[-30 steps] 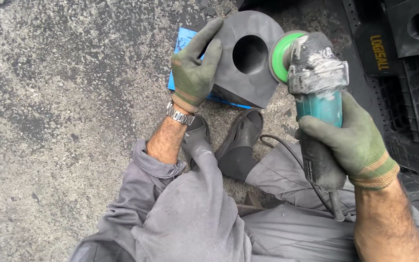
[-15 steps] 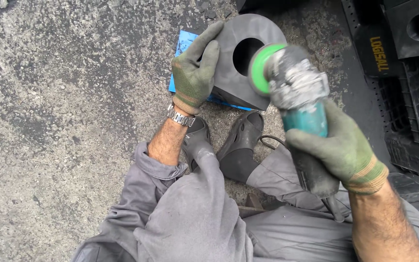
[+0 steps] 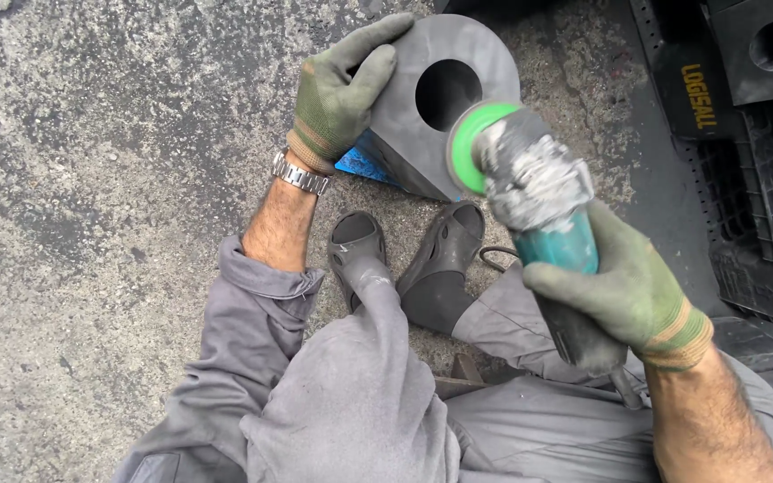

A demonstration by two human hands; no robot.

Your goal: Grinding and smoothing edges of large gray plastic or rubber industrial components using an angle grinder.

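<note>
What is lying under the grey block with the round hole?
Under the grey block, a blue flat piece shows at its lower left edge, on the concrete ground. The block covers the rest of it.

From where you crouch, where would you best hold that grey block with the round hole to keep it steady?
Probably the grey block is best held by its rounded top left edge, from the left, as the left hand does: the grinder in the right hand takes up the lower right.
</note>
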